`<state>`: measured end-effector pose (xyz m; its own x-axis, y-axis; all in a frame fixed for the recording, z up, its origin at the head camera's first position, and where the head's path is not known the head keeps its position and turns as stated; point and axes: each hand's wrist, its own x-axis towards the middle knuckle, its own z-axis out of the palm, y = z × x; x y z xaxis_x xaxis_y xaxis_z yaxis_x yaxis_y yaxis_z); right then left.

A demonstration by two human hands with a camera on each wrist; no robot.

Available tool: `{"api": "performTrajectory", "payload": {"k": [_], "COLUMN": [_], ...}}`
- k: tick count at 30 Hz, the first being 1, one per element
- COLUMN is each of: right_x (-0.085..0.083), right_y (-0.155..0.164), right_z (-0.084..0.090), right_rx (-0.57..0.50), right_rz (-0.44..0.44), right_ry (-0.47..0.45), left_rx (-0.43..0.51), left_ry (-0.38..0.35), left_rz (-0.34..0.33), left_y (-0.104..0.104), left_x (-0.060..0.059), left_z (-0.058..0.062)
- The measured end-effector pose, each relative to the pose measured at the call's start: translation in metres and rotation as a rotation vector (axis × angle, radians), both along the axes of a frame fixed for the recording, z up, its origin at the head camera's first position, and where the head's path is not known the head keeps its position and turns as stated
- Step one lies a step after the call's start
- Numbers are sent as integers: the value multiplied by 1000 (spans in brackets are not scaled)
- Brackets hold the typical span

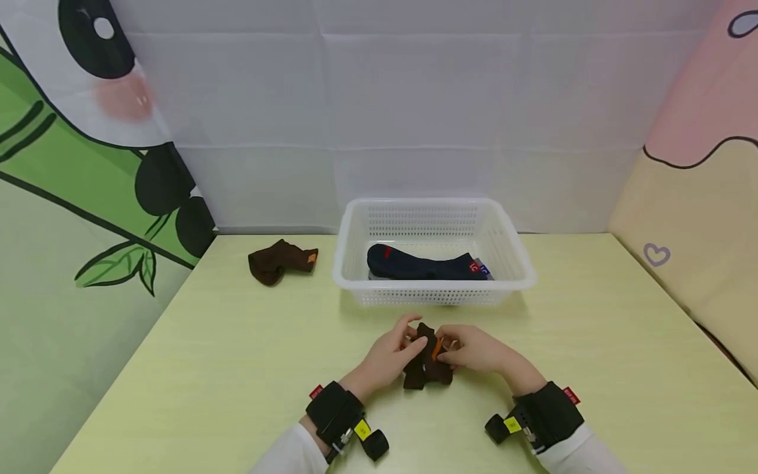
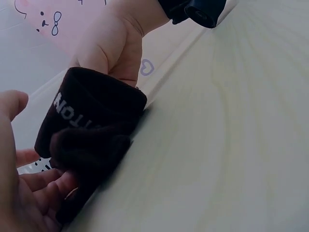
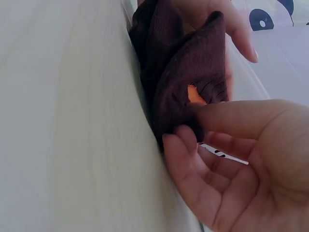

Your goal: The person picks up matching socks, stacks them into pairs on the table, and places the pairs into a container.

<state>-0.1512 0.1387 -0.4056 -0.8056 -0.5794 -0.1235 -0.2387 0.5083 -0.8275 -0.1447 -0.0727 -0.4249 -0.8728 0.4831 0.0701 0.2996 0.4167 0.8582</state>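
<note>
Both hands, the left hand (image 1: 387, 359) and right hand (image 1: 480, 352), pinch a brown sock (image 1: 428, 365) near the tabletop's front edge, bunching it up, before the white basket (image 1: 435, 289).

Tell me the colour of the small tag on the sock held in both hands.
Orange, on the dark brown sock; the tag shows best in the right wrist view.

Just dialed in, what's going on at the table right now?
A person is working a dark brown sock with both hands at the near edge of the yellow-green table. The left hand and right hand each hold it with curled fingers, bunched up between them. A second brown sock lies apart at far left. The white basket behind the hands holds navy socks.
</note>
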Motion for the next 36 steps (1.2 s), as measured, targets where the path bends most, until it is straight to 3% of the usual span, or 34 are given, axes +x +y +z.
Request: {"api": "performTrajectory", "payload": {"k": [8,16,22,25,28,30,36], "right_x": [4,5,6,5,4,3,2], "right_y": [-7,-15,-15,-14,-12,-11,-9], "right_z": [2,4,3,2,0,-2,-4], "right_rx": [-217,-260,-326,-356,-334,-296,-106], "right_rz": [3,2,55,-5,-115,-140,-32], "right_ry": [-142,-69,-75,-77,-11,40,118], "left_rx": [-69,-59,-19,24,78,115,229], "left_ry": [65,91,35,12,-8,-14,-48], "left_rz": [-19,-20,3,17,37,44,45], "left_y": [-1,0,0,0,1,1,0], "left_x": [2,1,0,0,0,0,1], "left_z": [0,-3,-2,-3,-3,-2,0]}}
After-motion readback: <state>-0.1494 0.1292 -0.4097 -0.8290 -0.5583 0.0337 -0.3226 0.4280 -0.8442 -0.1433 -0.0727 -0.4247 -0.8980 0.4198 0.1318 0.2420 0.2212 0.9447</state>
